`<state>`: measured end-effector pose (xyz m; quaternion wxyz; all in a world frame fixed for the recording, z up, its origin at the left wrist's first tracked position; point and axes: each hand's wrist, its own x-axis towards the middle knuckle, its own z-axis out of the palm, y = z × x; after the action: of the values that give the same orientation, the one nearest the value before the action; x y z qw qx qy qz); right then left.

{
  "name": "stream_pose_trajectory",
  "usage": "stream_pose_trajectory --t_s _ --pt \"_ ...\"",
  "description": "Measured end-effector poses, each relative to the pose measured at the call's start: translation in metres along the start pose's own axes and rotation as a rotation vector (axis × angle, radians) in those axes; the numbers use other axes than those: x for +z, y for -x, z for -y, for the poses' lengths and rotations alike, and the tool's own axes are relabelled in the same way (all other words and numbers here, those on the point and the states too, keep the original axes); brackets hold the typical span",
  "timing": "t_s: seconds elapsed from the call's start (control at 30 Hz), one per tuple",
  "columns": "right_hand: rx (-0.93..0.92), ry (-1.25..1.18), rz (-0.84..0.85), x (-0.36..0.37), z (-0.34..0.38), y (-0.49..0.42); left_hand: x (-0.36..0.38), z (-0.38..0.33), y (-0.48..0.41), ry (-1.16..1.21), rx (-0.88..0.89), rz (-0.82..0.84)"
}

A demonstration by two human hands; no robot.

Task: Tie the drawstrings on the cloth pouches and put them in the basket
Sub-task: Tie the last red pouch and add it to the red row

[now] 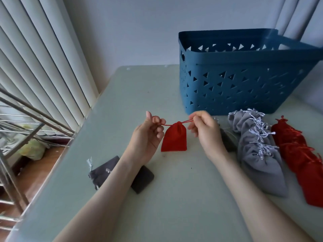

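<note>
A small red cloth pouch point(174, 137) hangs just above the table in the middle, its mouth gathered tight. My left hand point(148, 135) pinches the red drawstring on the pouch's left side. My right hand point(204, 130) pinches the drawstring loop on its right side. The cord runs taut between both hands. The blue plastic basket point(244, 79) with triangle cut-outs stands behind the pouch at the back right.
A row of light grey pouches point(258, 149) and a row of red pouches point(300, 154) lie at the right. Dark grey pouches point(104, 173) lie under my left forearm near the table's left edge. A metal rack point(21, 119) and blinds stand at the left.
</note>
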<state>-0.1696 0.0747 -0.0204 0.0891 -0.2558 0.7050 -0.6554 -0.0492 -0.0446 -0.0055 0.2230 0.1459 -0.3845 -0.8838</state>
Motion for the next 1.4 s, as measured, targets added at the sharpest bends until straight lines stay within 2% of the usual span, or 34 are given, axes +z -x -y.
stream_pose_trajectory --t_s 0.07,0.13,0.2,0.33,0.4,0.6,0.73,0.87,0.97,1.07,1.13,1.23,1.33,1.4 --pt "-0.070 -0.083 0.002 0.002 0.009 0.004 0.002 -0.001 0.001 -0.020 -0.036 0.037" --pt "-0.106 -0.111 0.106 0.003 0.016 0.008 0.003 0.000 0.001 -0.066 -0.080 0.044" --pt "-0.148 -0.030 0.242 0.000 0.021 0.010 0.002 0.001 0.000 -0.114 -0.108 0.012" --pt "-0.207 0.097 0.494 -0.003 0.030 0.016 -0.004 0.004 0.000 -0.483 -0.144 -0.035" --pt "-0.258 0.140 0.539 0.000 0.033 0.020 -0.003 0.006 0.003 -0.559 -0.109 0.005" --pt "-0.451 0.255 0.364 0.003 0.032 0.021 0.015 0.009 0.012 -0.715 0.133 0.002" --pt "-0.577 0.336 0.284 0.004 0.032 0.020 0.017 0.010 0.015 -0.755 0.208 0.017" --pt "-0.670 0.376 0.172 0.002 0.033 0.022 0.017 0.011 0.020 -0.852 0.203 0.140" --pt "-0.652 0.353 0.101 0.001 0.033 0.018 0.021 0.011 0.027 -0.854 0.142 0.245" --pt "-0.566 0.305 0.152 0.003 0.031 0.015 0.023 0.009 0.032 -0.880 0.109 0.343" --pt "-0.517 0.296 0.187 0.004 0.029 0.016 0.024 0.008 0.032 -0.891 0.108 0.352" --pt "-0.431 0.226 0.195 0.003 0.029 0.017 0.019 0.011 0.024 -0.896 0.168 0.225" --pt "-0.238 0.110 0.251 0.001 0.030 0.018 0.013 0.013 0.015 -0.797 0.181 0.080" --pt "-0.177 0.179 0.315 0.001 0.027 0.019 0.012 0.012 0.013 -0.719 0.167 0.040"
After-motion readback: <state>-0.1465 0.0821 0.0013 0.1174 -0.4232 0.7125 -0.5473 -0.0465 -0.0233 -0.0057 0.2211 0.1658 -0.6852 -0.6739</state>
